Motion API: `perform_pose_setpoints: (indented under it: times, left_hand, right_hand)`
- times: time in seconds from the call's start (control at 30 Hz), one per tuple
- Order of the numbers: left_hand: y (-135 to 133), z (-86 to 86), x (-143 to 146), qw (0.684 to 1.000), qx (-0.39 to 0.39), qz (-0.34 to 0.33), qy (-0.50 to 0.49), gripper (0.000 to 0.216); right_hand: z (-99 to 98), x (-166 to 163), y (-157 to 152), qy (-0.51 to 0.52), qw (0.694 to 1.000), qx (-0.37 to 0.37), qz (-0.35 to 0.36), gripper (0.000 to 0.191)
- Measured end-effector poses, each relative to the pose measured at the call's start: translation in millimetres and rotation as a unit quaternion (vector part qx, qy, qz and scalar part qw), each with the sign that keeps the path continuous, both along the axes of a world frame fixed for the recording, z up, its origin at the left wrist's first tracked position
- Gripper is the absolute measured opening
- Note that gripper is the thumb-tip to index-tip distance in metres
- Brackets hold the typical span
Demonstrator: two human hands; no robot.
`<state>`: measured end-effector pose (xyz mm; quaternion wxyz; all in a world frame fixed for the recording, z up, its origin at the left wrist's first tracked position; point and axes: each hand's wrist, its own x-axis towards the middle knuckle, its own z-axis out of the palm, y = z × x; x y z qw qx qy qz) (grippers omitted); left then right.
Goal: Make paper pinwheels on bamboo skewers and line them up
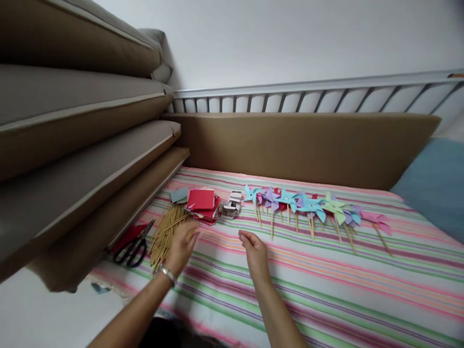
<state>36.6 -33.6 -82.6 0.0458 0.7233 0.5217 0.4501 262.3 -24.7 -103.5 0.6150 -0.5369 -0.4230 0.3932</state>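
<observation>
Row of finished pinwheels (311, 207), with loose parts left over.
The pinwheels lie on the right of the striped cloth (224, 275); at left, bundled sticks (163, 241) and stacked red paper squares (200, 199) look unassembled. Left hand (182, 245) curls loosely by the sticks, right hand (256, 250) pinches its fingertips together; whether either grip grasps anything, I cannot tell.

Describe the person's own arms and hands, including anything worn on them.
The left hand and right hand are ungloved, and no sleeves show on the forearms. A shiny silvery bracelet circles the left wrist; the right wrist shows none.
</observation>
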Motion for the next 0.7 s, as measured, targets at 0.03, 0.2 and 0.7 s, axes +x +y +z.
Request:
perform_pose_setpoints:
  times: [0.03,0.2,0.7]
  left_hand:
    - [17.6,11.7,-10.9,1.000,-0.006,0.013,0.007,0.019]
    - [79.1,39.5,-34.9,0.997,-0.056,0.007,0.060,0.022]
    - [103.3,35.1,-34.1,0.994,-0.067,0.072,0.046,0.014]
  right_hand:
    - [-1.7,1.6,-0.7,0.010,1.000,-0.007,0.003,0.026]
    - [-2.0,5.4,1.5,0.043,0.999,-0.026,0.009,0.028]
    - [13.3,-3.8,2.1,0.078,0.996,-0.026,0.033,0.020]
